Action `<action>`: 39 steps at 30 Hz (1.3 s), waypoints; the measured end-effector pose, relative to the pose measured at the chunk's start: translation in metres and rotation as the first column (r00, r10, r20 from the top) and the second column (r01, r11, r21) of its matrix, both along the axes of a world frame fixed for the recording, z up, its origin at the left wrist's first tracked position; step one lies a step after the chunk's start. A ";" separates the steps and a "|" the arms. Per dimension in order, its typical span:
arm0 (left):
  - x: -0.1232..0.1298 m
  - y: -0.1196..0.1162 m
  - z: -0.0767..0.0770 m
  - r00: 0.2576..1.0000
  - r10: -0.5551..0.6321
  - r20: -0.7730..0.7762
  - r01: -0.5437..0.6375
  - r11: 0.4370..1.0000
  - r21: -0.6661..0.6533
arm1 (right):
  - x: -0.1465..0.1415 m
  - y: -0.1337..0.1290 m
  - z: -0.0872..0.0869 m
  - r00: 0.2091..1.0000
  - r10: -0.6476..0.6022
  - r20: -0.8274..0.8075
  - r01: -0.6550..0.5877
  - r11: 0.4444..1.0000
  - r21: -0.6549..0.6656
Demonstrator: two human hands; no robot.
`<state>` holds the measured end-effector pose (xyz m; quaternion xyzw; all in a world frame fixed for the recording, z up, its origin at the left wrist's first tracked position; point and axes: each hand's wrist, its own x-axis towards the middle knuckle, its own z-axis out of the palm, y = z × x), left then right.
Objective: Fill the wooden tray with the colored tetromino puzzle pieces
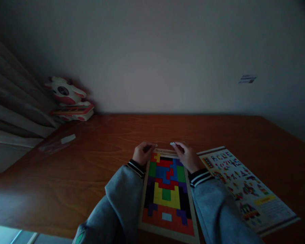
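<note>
A block puzzle board (170, 193) with a pale frame lies on the table in front of me. Coloured pieces in red, yellow, green, blue, purple and black fill it, with one light rectangle near its lower end. At its far left corner my left hand (143, 153) is closed in a pinch, a tiny pale bit showing at the fingertips. My right hand (189, 157) pinches a small white piece (172, 144) just beyond the board's far edge. What either bit is remains too small to tell.
A printed sheet (246, 189) with colourful block figures lies to the right, partly under my right sleeve. A cow-shaped toy keyboard (73, 110) stands at the back left, near a curtain (12, 101). Clear plastic with a white label (68, 139) lies on the wooden table (104, 149).
</note>
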<state>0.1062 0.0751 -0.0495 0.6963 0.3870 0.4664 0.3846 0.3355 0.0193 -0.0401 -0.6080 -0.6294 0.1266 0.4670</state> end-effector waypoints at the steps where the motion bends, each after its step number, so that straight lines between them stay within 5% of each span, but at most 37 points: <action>1: 0.000 0.001 -0.001 1.000 -0.013 -0.015 0.013 1.000 0.000 | 0.000 0.001 0.000 1.000 0.011 0.002 -0.011 1.000 -0.009; 11: -0.004 0.033 0.003 0.995 0.071 -0.073 -0.070 0.997 0.008 | 0.009 0.021 -0.002 0.997 0.075 -0.031 -0.078 0.992 -0.097; 22: -0.005 0.032 0.009 0.985 -0.083 -0.151 0.080 0.996 -0.025 | 0.009 0.028 0.006 0.989 0.140 -0.047 -0.145 0.979 -0.146; 31: -0.004 0.031 0.011 0.989 -0.107 -0.099 0.092 0.985 -0.145 | 0.003 0.012 0.036 0.903 0.426 -0.055 -0.408 0.808 -0.425; 39: -0.006 0.029 0.016 0.975 -0.100 -0.200 0.090 0.994 -0.056 | -0.016 0.011 0.040 0.928 0.372 0.015 -0.323 0.826 -0.461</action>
